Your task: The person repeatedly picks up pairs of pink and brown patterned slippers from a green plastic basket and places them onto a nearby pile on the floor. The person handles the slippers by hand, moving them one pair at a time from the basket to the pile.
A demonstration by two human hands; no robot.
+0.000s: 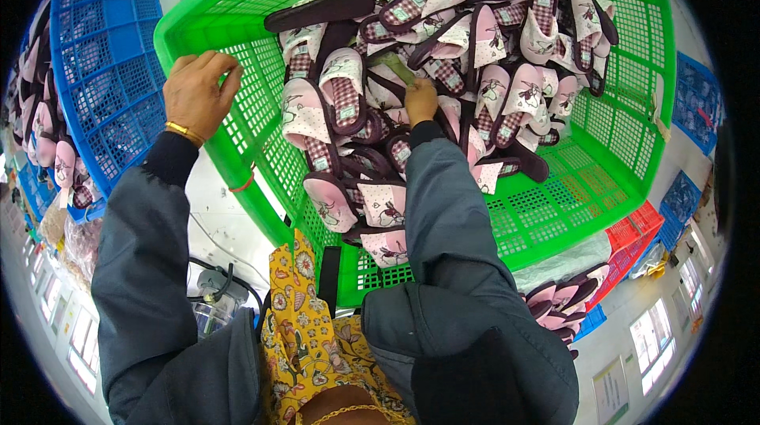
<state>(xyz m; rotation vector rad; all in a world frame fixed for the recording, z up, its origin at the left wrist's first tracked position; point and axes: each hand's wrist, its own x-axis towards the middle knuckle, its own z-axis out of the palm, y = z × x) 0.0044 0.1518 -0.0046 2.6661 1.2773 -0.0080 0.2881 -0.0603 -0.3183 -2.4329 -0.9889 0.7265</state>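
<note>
A large green plastic basket (pixel 554 195) with mesh walls holds a heap of pink slippers (pixel 342 81) with dark soles and checked insoles. My left hand (pixel 198 94) rests at the basket's left rim, fingers curled over it and the thumb toward the inside. Deep among the slippers, my right hand (pixel 422 99) is closed around one end of a pale green strip (pixel 396 67). The strip's far end runs up and left between slippers; what it belongs to cannot be made out. Part of the right hand's grip is hidden.
At the left stands a blue mesh basket (pixel 111 69), with more pink slippers (pixel 63 164) beyond it. A red basket (pixel 633 231) and further slippers (pixel 564 298) lie below right of the green one. Blue baskets (pixel 695 104) stand farther right. A clear-walled device with cables (pixel 215 298) sits below left.
</note>
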